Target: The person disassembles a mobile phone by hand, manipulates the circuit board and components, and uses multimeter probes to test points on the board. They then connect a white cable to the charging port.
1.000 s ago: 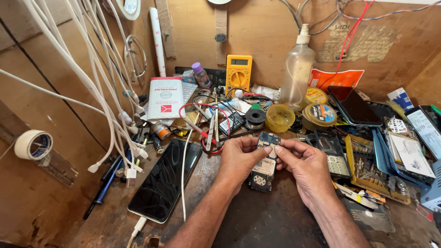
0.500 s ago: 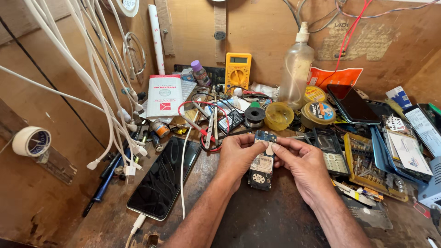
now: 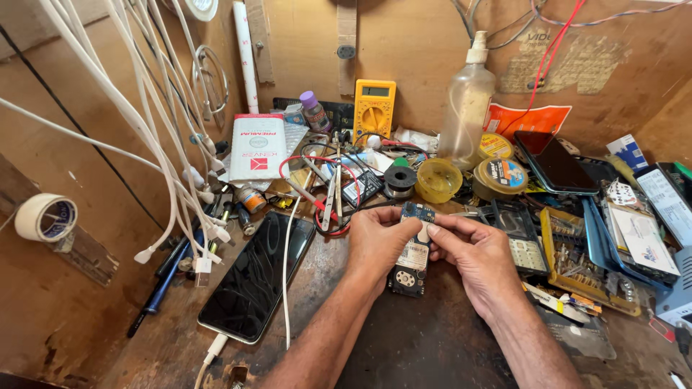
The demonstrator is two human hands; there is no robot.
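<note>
My left hand (image 3: 376, 241) and right hand (image 3: 472, 256) pinched a small blue-and-black phone circuit board (image 3: 412, 248); a white rectangular package with a red label (image 3: 256, 148) stood back-left, an orange packet (image 3: 526, 119) against the wall.

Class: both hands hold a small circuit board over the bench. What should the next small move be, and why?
Probably lift the right thumb tip clear. Both the left hand and the right hand pinch the circuit board by its edges, but that thumb lies over the middle of its face and hides part of it. The grip looks steady, so shifting one fingertip should suffice.
</note>
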